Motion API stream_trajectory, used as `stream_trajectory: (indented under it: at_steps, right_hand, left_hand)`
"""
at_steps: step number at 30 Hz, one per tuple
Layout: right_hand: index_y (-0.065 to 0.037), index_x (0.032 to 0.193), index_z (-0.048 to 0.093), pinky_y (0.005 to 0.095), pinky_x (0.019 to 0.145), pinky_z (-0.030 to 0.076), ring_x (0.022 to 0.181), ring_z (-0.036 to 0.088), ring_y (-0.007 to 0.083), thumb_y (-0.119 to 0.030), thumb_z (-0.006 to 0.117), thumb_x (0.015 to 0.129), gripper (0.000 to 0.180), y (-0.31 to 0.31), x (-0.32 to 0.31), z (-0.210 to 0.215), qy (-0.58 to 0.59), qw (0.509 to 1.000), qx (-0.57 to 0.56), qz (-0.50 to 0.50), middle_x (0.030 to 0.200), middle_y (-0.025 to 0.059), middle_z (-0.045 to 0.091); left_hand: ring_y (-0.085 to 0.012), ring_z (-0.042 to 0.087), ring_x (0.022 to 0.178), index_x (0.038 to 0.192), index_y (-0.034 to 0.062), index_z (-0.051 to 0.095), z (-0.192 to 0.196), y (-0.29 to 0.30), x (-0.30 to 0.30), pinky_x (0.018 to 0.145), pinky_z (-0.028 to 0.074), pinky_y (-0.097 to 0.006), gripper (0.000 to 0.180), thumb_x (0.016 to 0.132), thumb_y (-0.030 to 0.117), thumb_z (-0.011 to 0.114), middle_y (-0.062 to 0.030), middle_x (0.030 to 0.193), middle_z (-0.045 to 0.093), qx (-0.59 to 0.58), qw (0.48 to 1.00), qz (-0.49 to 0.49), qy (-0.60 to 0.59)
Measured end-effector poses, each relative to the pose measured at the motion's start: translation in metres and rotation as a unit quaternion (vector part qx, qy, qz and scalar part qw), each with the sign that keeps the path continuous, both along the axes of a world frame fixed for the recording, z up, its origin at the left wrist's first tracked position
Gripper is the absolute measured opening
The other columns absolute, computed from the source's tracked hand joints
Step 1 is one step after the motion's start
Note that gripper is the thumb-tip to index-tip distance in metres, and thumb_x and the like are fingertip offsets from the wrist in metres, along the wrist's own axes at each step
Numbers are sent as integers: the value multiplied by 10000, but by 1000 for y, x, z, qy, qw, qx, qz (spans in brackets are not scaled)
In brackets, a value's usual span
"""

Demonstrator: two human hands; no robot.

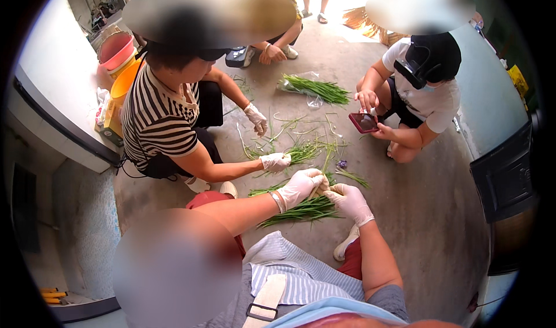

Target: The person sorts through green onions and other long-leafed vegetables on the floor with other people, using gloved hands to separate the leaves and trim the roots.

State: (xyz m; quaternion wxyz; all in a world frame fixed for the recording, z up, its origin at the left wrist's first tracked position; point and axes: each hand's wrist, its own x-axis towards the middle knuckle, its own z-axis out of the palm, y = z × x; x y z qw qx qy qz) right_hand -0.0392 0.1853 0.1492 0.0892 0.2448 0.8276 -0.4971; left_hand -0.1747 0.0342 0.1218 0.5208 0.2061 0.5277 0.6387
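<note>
Both my hands wear thin white gloves and meet above a heap of long green chives (310, 211) on the floor. My left hand (302, 187) is closed, its fingertips pinching a few chive stalks (328, 162) that point away from me. Close beside it, my right hand (350, 203) pinches the lower part of the same stalks. The fingers partly hide what lies between them. Just beyond, loose chives (304, 152) are strewn about, and a co-worker's gloved hand (276, 162) rests on some of them.
A bagged bundle of chives (315, 88) lies farther off. At left squats a co-worker in a striped shirt (159, 114); at right another holds a red phone (364, 122). A third person crouches at the back. Stacked buckets (116, 50) stand left, a black panel (503, 174) right.
</note>
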Motion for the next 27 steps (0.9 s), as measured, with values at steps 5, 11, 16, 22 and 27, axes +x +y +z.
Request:
stream_trajectory:
  at_steps: [5,11,16,22,27]
  right_hand:
    - [-14,1132,675,171,558,359,651,479,10,-225,649,945,283,1,3,7,118,944,-291,-98,839,-42,639]
    - [0,1031,715,178,565,395,612,529,47,-173,633,944,210,14,11,3,147,947,-256,-127,734,-15,632]
    - [-14,1019,717,187,573,462,641,592,47,-204,633,951,218,29,14,-8,191,923,-279,-184,796,14,681]
    - [-9,991,697,187,594,463,654,591,52,-182,666,921,190,26,10,-16,126,954,-244,-120,827,12,695]
    - [1,930,706,199,589,440,646,550,45,-118,697,884,127,33,8,-22,147,959,-210,-123,781,-10,665]
  left_hand:
    - [-139,622,706,1022,63,618,5,1,10,637,506,-271,231,1034,237,466,-51,812,674,-21,990,-135,-27]
    - [-134,652,767,1058,40,591,-2,7,14,697,547,-276,223,1028,234,485,-47,842,673,-5,982,-188,-18]
    - [-172,699,769,1135,13,595,-6,4,10,694,585,-290,230,1006,184,513,-120,934,707,-46,979,-192,-46]
    - [-197,707,751,1077,0,605,-9,14,10,657,585,-289,197,986,166,550,-150,915,707,-16,986,-143,-85]
    - [-221,718,772,1121,-7,572,-5,24,13,646,588,-293,228,977,169,570,-168,953,707,-37,989,-118,-84]
